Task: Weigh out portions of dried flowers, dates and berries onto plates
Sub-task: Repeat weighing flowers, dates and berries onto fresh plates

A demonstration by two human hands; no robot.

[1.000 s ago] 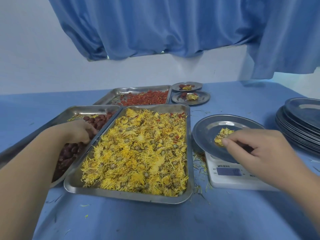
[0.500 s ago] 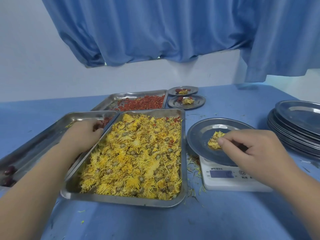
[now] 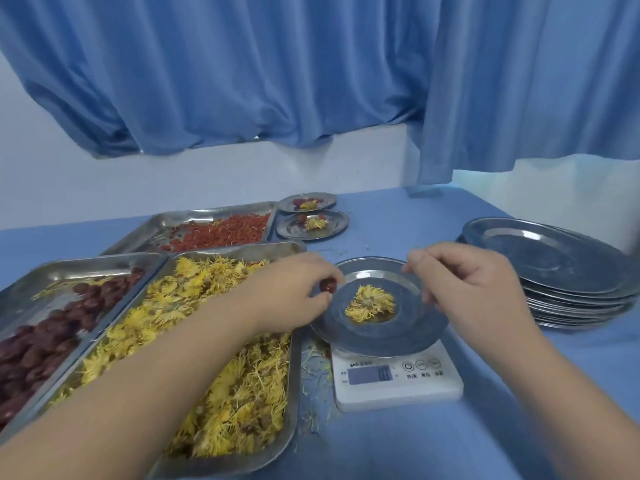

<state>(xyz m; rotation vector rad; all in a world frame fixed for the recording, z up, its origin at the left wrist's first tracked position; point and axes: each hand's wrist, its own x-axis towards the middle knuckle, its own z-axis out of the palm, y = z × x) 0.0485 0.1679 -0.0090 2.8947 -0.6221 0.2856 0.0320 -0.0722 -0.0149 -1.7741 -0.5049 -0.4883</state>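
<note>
A steel plate sits on a white digital scale, with one dried yellow flower at its centre. My left hand pinches a dark red date at the plate's left rim. My right hand hovers over the plate's right side, fingers loosely curled and holding nothing. To the left lie three steel trays: yellow flowers, dates and red berries.
Two filled small plates stand behind the scale, near the berry tray. A stack of empty steel plates is at the right. Loose petals lie between flower tray and scale. Blue curtains hang behind the blue table.
My left hand left the date tray and crossed right to the plate's rim carrying a date. My right hand let go of the flower and lifted off it.
</note>
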